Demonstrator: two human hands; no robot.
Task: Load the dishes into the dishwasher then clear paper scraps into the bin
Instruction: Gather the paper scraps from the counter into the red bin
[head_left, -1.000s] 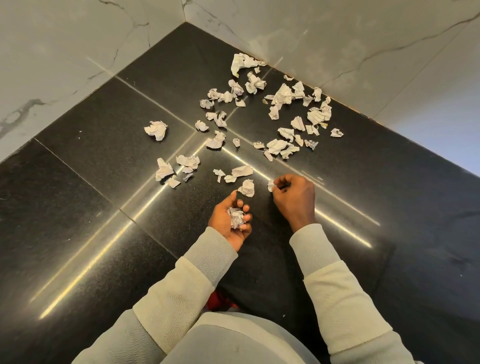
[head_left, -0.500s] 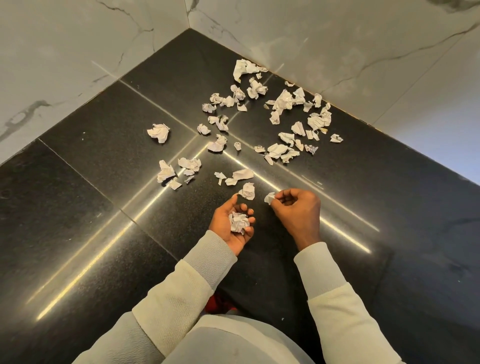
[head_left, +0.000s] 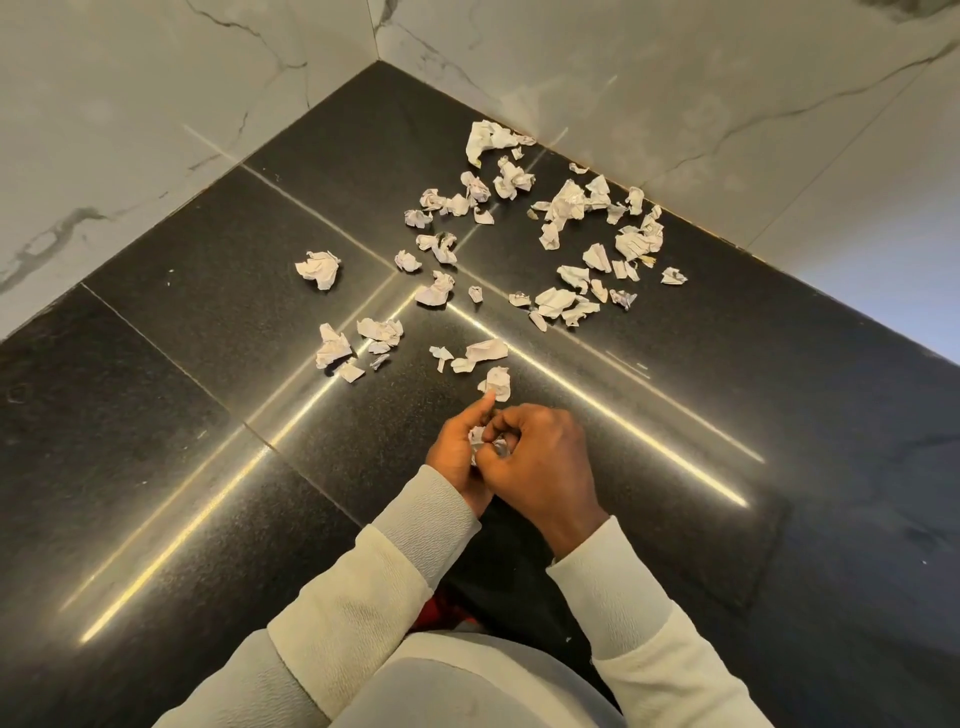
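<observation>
Several crumpled white paper scraps (head_left: 566, 244) lie scattered over the shiny black floor (head_left: 208, 415) toward the corner. My left hand (head_left: 457, 452) is cupped, palm up, around a small wad of gathered scraps (head_left: 480, 441). My right hand (head_left: 540, 462) is pressed against it from the right, its fingertips pushing a scrap into the left palm. The nearest loose scrap (head_left: 496, 383) lies just beyond my left thumb tip. No bin or dishwasher is in view.
Marble walls (head_left: 649, 78) meet at the far corner and hem in the floor on the left and back right. A lone scrap (head_left: 319, 268) sits apart at the left, and a small cluster (head_left: 358, 345) lies left of my hands.
My right hand carried the scrap it had pinched off the floor leftward and brought it onto the wad in my left palm. The view shifted slightly.
</observation>
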